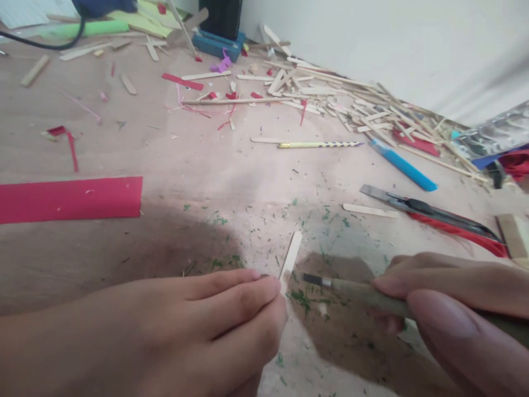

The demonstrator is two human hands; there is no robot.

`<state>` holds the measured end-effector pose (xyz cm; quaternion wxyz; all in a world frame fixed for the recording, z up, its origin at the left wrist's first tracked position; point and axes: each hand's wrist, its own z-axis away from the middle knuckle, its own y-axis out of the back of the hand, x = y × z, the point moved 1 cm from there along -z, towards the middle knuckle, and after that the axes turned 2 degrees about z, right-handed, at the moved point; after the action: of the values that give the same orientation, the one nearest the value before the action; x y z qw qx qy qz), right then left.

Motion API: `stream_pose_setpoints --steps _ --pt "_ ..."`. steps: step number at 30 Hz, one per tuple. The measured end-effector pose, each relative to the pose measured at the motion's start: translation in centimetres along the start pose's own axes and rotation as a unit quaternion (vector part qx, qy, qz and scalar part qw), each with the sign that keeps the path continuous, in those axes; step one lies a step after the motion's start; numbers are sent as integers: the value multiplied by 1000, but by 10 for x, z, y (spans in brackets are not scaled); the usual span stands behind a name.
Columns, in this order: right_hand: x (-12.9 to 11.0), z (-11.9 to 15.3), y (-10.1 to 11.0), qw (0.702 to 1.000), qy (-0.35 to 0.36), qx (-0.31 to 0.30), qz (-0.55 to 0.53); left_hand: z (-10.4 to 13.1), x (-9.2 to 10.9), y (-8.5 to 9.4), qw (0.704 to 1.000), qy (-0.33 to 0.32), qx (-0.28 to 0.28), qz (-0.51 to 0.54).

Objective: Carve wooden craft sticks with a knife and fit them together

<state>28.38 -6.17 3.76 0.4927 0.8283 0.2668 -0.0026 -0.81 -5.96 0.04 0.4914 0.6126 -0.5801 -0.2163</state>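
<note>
My left hand [223, 320], fingers pressed together, grips a pale wooden craft stick [291, 253] that sticks up past the fingertips. In my right hand [446, 309] is a paintbrush [351, 289], held between thumb and fingers. Its dark flat tip points left, a short gap to the right of the stick. Green flecks [303, 299] lie scattered on the table around and below the brush tip.
A red-and-black cutter [433, 209] and a blue tube [405, 165] lie at the right. Beyond them are a patterned pencil [320, 145] and a heap of craft sticks [330, 94]. A red strip [70, 199] lies left.
</note>
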Motion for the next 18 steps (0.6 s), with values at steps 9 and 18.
stream_pose_setpoints --steps 9,18 --pt "4 1 -4 1000 -4 -7 -4 -3 -2 -1 999 6 -17 40" --pt "-1 -3 15 1000 -5 -16 -3 -7 -3 0 999 3 -11 32"
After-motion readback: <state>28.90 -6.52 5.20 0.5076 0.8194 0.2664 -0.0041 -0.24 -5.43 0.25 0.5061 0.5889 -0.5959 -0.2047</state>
